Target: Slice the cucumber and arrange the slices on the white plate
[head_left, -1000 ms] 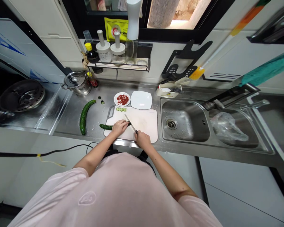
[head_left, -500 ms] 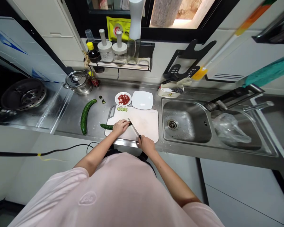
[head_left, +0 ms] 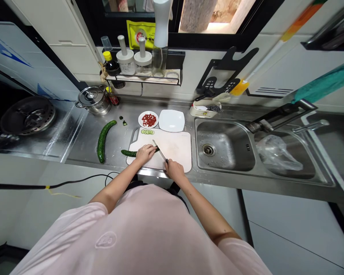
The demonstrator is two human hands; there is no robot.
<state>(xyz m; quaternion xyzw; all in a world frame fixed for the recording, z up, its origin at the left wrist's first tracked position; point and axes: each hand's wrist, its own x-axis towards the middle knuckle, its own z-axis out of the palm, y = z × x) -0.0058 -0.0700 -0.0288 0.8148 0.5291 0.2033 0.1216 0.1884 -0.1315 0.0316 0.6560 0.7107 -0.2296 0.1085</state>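
A cucumber (head_left: 128, 153) lies across the left part of the white cutting board (head_left: 177, 147). My left hand (head_left: 145, 153) is closed over its right part. In my right hand (head_left: 174, 169) is a knife (head_left: 160, 151), its blade angled up and left beside the cucumber's cut end, near my left fingertips. Several cucumber slices (head_left: 147, 131) lie in a row at the board's upper left. Beyond the board stand a round plate of chopped red pieces (head_left: 148, 120) and a white square plate (head_left: 171, 120).
A whole cucumber (head_left: 103, 141) and small green end pieces (head_left: 124, 123) lie on the steel counter at the left. Farther left are a lidded pot (head_left: 94, 100) and a pan (head_left: 28, 114). To the right is a double sink (head_left: 226, 147) with a plastic bag (head_left: 278, 152).
My right hand and the knife have shifted slightly up and left, toward the cucumber. My left hand has stayed on the cucumber. The whole view has shifted slightly.
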